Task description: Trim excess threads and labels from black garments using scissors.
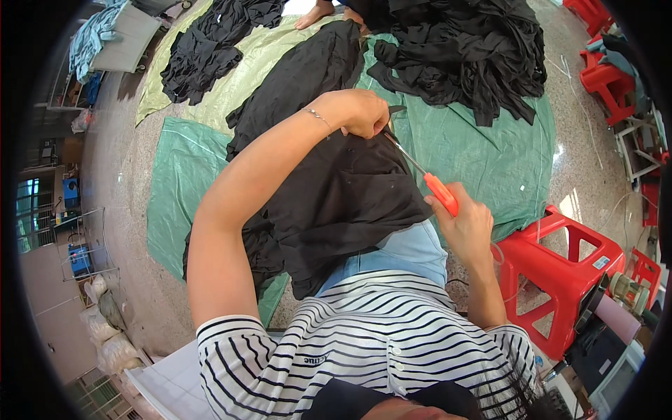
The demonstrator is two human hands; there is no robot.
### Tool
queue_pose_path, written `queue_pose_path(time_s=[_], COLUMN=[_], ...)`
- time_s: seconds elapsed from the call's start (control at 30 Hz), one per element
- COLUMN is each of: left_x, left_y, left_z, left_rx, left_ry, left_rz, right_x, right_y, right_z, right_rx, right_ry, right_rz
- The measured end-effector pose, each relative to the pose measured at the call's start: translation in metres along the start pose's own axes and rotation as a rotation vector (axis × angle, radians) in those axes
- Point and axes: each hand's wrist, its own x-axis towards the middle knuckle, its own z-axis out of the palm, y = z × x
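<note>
- Striped shirt [378, 329] fills the near, lower part of the view, with the black cloth [343, 182] being worked just beyond it, draped partly over light blue jeans [423, 248]
- Speckled floor [122, 182] lies to the left, beside the edge of the green sheeting [175, 196], so the left elbow appears to have room on that side
- Another person's bare foot [315, 14] stands near the top rim, a limit to reaching far ahead
- Left hand [364, 115] is curled tight, its grip clamped on the black cloth's far part; a small dark point [397, 109] juts past the knuckles, too unclear to name
- Orange-handled tool [441, 194] slants its metal shaft toward that grip; the step in hand seems to be working its tip at the cloth, though the contact is hidden
- Right hand [467, 220] wraps the handle, fingers together; the next move likely calls for firm cloth and a small, steady push clear of the left fingers
- Black pile [462, 56] lies upper right, bare green sheeting between it and the tool
- Red stool [577, 276] bounds the right forearm's side, leaving less room there
</note>
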Motion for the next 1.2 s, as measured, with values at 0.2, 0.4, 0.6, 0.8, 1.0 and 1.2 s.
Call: queue_pose_path(time_s=[0.2,0.4,0.6,0.8,1.0,1.2], left_x=[-0.009,-0.018,-0.038,-0.091,-0.087,-0.049], left_y=[-0.013,-0.010,-0.012,-0.003,0.054,0.073], left_z=[0.009,0.008,0.018,0.103,0.189,0.197], left_rx=[-0.059,-0.184,-0.431,-0.612,-0.758,-0.816], left_ry=[0.205,0.254,0.511,1.184,1.400,1.581], left_rz=[0.100,0.095,0.172,0.010,-0.236,-0.262], right_x=[0.001,0.005,-0.002,-0.030,-0.049,-0.059], right_y=[-0.002,-0.002,0.002,0.007,-0.011,-0.016], right_z=[0.005,0.010,0.008,-0.004,-0.001,0.005], right_rx=[0.023,0.007,0.013,0.099,0.101,-0.030], right_ry=[-0.044,-0.030,-0.016,0.018,-0.067,-0.111], right_rz=[0.006,0.021,0.010,0.043,-0.084,-0.103])
